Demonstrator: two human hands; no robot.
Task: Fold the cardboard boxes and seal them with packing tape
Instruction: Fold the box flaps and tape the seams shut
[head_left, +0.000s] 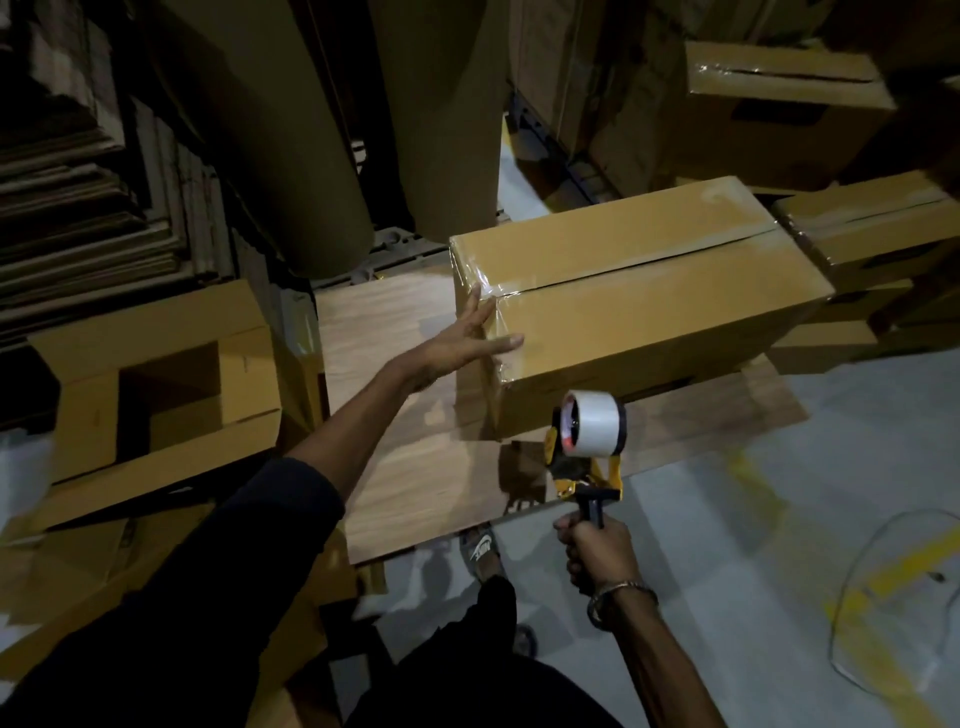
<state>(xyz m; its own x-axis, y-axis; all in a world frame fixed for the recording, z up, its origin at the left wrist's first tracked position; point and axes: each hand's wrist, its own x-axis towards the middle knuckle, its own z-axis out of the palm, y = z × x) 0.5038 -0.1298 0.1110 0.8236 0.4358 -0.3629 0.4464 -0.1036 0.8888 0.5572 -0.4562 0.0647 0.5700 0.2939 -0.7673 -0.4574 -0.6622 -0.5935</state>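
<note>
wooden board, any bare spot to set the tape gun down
Bare wood on the wooden board left of the taped box, below the left hand. Grey floor past the tape gun also free. Behind is crowded.

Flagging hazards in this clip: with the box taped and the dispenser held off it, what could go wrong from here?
1. The left hand presses the tape down with straight fingers at the cardboard box end; wrinkled film there may lift.
2. The right hand holds the tape dispenser low beside the box; its cutter could nick the box or an arm.
3. Loose clear strapping on the floor is a trip risk.
</note>
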